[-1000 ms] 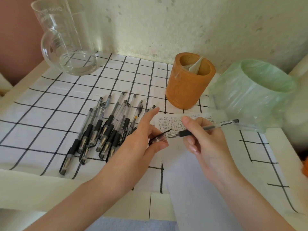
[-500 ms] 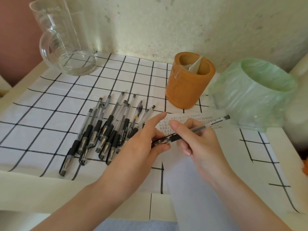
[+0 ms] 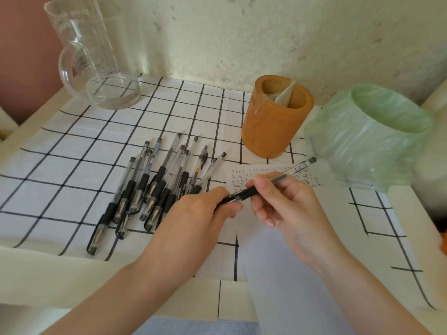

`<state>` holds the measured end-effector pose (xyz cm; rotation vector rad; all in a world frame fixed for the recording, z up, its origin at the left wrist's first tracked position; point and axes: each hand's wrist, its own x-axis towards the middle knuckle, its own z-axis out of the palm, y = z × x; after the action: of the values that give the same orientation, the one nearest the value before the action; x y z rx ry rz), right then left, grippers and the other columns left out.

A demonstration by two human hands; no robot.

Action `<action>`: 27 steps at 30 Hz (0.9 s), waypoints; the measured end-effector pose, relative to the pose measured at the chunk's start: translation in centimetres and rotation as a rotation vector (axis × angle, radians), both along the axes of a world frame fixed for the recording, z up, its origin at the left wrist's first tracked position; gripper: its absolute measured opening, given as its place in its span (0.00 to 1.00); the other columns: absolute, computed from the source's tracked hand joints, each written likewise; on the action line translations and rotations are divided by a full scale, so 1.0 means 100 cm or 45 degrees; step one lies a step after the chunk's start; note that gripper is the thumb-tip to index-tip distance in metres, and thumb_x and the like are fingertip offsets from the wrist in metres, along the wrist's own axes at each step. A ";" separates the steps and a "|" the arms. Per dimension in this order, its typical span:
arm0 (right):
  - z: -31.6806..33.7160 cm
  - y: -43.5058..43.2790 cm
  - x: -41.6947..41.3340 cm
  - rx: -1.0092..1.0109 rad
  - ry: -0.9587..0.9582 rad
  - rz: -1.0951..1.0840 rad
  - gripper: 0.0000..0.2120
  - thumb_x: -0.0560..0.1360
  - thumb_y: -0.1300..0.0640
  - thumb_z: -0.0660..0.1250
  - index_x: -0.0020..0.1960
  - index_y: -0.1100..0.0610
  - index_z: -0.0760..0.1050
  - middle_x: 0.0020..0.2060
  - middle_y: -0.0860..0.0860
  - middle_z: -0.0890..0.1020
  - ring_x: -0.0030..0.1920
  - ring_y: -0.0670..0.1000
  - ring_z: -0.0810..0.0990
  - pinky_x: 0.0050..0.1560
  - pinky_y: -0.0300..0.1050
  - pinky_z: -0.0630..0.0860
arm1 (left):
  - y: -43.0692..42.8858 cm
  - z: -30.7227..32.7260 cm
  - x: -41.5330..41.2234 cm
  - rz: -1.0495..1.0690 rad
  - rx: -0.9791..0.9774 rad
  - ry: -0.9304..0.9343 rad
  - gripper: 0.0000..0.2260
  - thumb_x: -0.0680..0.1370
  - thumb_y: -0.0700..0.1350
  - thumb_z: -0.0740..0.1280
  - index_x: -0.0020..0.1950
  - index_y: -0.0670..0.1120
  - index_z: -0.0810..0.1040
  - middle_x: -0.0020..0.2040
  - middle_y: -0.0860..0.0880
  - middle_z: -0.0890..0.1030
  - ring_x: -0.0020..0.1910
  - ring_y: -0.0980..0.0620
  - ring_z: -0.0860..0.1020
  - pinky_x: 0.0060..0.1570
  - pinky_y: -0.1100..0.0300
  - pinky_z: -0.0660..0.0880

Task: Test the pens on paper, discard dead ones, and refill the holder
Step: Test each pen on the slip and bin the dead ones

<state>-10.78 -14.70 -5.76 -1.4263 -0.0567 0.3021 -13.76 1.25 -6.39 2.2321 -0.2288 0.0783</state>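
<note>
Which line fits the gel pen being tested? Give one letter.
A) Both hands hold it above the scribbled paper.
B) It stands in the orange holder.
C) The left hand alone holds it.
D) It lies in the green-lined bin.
A: the left hand pinches the lower end of the gel pen and the right hand grips its barrel, over the scribbled paper.

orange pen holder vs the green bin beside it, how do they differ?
The orange pen holder is narrower; the green-lined bin is wider. The holder has a pale inner divider; the bin shows one open cavity. The holder stands left of the bin. Both are open-topped, with no pens showing inside.
</note>
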 end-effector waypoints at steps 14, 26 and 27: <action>-0.004 0.005 0.013 0.218 0.234 -0.101 0.14 0.74 0.52 0.63 0.44 0.63 0.77 0.30 0.54 0.80 0.30 0.49 0.76 0.30 0.38 0.74 | 0.008 0.006 0.009 0.088 0.169 0.014 0.24 0.68 0.67 0.52 0.51 0.53 0.74 0.35 0.56 0.78 0.27 0.64 0.72 0.29 0.67 0.69; 0.005 -0.018 0.040 0.157 0.322 -0.100 0.16 0.79 0.62 0.59 0.60 0.74 0.71 0.45 0.64 0.84 0.43 0.55 0.85 0.39 0.41 0.81 | 0.027 -0.005 0.011 0.331 0.725 -0.135 0.13 0.72 0.56 0.67 0.48 0.48 0.73 0.43 0.52 0.73 0.31 0.53 0.72 0.24 0.68 0.60; 0.006 -0.017 0.039 0.131 0.311 -0.102 0.15 0.79 0.62 0.59 0.59 0.73 0.71 0.44 0.63 0.84 0.42 0.54 0.85 0.38 0.40 0.81 | 0.027 -0.005 0.012 0.340 0.736 -0.130 0.13 0.73 0.56 0.66 0.48 0.49 0.73 0.42 0.53 0.72 0.31 0.54 0.72 0.24 0.68 0.59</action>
<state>-6.90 -16.42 -5.21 -1.2779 0.1812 0.3994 -12.59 3.98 -6.88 2.8285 -0.0007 0.3040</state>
